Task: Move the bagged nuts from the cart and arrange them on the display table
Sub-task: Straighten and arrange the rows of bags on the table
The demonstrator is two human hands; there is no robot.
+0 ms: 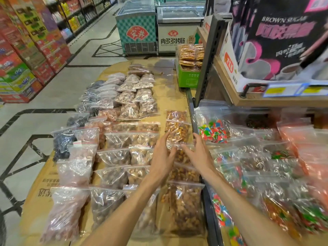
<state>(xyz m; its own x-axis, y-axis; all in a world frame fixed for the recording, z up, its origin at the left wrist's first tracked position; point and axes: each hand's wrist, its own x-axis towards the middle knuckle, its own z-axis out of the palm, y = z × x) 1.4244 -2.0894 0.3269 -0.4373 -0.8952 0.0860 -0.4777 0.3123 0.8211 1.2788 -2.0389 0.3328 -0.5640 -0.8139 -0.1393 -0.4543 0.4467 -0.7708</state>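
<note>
Rows of clear zip bags of nuts lie on the cardboard-covered display table. At the table's right edge runs a column of orange-brown nut bags, one far, one near. Between them lies another bag of orange nuts. My left hand and my right hand hover on either side of it, fingers straight and spread. Whether the fingertips touch the bag I cannot tell. Neither hand holds anything.
A shelf to the right holds bags of coloured candy and other snacks. Above it stands a wooden shelf with black brown-sugar packs. A green box of snacks sits at the table's far end. Freezers stand beyond.
</note>
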